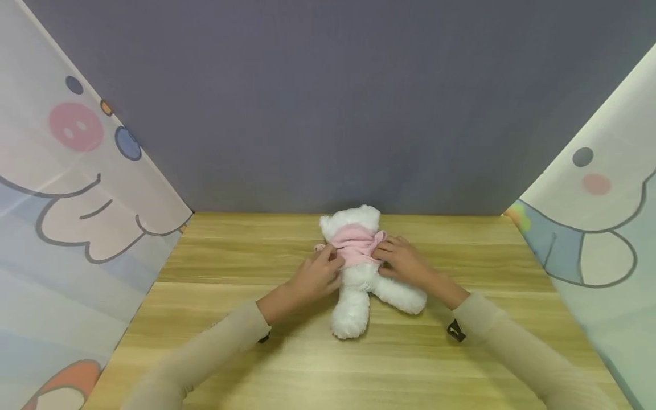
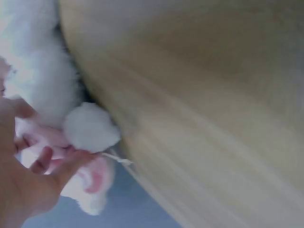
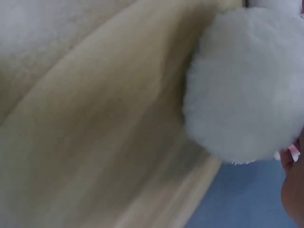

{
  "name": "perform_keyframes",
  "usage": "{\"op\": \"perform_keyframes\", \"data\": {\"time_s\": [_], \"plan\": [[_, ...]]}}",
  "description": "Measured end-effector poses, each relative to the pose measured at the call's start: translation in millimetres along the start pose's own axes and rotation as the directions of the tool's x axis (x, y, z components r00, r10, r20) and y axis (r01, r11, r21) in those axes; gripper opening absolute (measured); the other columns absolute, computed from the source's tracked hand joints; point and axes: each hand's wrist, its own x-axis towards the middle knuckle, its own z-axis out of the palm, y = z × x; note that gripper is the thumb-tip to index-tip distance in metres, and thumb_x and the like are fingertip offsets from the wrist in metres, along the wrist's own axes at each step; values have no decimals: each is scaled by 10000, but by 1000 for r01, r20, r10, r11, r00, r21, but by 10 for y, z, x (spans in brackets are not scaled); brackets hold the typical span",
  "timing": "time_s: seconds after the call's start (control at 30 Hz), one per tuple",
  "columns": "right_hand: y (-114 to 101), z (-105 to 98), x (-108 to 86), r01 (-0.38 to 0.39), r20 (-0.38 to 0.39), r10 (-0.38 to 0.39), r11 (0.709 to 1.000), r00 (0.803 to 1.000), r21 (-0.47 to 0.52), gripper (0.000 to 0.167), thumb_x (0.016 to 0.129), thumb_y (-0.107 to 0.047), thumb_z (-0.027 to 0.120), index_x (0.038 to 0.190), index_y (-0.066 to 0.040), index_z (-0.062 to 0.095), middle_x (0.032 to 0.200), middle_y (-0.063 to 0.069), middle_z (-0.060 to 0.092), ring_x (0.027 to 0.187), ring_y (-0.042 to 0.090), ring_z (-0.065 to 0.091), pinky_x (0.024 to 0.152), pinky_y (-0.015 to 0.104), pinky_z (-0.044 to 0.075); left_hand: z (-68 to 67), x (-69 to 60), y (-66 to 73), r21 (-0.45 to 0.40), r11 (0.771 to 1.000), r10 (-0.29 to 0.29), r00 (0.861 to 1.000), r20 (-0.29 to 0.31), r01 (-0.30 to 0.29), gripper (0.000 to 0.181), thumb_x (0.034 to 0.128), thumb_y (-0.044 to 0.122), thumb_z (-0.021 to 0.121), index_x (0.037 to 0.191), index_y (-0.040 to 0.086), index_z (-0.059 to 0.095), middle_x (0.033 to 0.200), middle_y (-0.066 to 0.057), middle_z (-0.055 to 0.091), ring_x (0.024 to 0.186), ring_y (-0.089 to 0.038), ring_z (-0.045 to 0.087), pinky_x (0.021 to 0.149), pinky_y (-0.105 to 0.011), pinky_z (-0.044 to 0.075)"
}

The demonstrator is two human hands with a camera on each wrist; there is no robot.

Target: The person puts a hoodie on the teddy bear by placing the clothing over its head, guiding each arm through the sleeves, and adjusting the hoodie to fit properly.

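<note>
Two hands: the left hand (image 1: 318,273) pinches the side of one pink shirt (image 1: 355,245); the right hand (image 1: 403,262) touches the opposite side, grasp undeterminable. The shirt covers one fluffy white plush bear (image 1: 359,276), lying at the middle of the surface's (image 1: 230,256) far edge, two legs toward the near edge, face hidden. The near edge is cut off. Beyond: one grey panel (image 1: 348,114).
</note>
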Motion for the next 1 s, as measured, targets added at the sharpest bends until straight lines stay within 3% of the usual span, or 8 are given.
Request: {"op": "perform_keyframes", "data": {"time_s": [0.13,0.23,0.3,0.43,0.6,0.7,0.87,1.0], "plan": [[-52,-78,-38,-6,33,1,988,999,154,429,832,-122,800,1239,-122,666,1262,58,632,1193,275,549,1040,531,436,-145,36,108,-110,989,-84,982,170,104,504,911,484,724,1195,111,540,1054,-78,490,691,-129,495,471,-220,417],[-89,-152,-49,-1,97,-25,966,995,258,522,848,-190,826,1329,-155,627,1369,61,567,1287,277,464,1111,560,363,-188,34,188,-104,986,-102,967,233,129,453,926,441,733,1182,124,533,1033,-84,487,645,-119,491,469,-219,407],[-108,-157,-42,26,96,-53,966,994,258,523,823,-209,850,1301,-172,640,1346,44,567,1274,260,451,1111,528,362,-189,24,247,-64,992,-91,971,222,107,344,931,353,748,1121,132,565,1007,-89,491,606,-116,489,457,-223,409],[-151,-56,-2,157,-2,-158,984,988,88,302,800,-143,840,1057,-186,687,1120,-13,622,1136,211,533,1066,455,391,-137,6,370,99,995,-20,992,126,7,115,938,208,723,975,149,632,915,-91,504,536,-117,453,408,-219,389],[-211,75,-11,279,-52,-283,958,958,-68,167,826,-63,748,865,-187,642,936,-42,607,991,183,578,972,417,473,-64,-18,472,310,948,50,995,86,-75,92,925,114,658,856,159,617,788,-37,484,487,-101,384,387,-207,338],[-194,35,-26,195,-38,-194,981,980,19,194,836,-55,774,962,-155,666,1021,-19,638,1034,194,589,987,417,485,-93,-3,473,328,942,42,993,107,-76,78,915,117,673,876,158,620,805,-37,496,485,-100,391,387,-203,362],[-48,-113,-35,-9,-44,10,1000,999,19,390,832,-114,823,1194,-92,680,1216,65,675,1162,291,597,1022,489,463,-162,-12,370,223,971,55,991,125,-83,100,901,100,721,932,151,641,860,-47,504,541,-105,454,440,-202,446],[38,-177,-1,1,-15,-1,1000,1000,-2,465,867,-178,801,1299,-80,658,1301,102,657,1219,332,569,1059,510,429,-171,-66,296,81,994,69,991,115,-79,75,918,113,721,953,130,658,867,-44,484,577,-102,476,437,-189,436]]}}
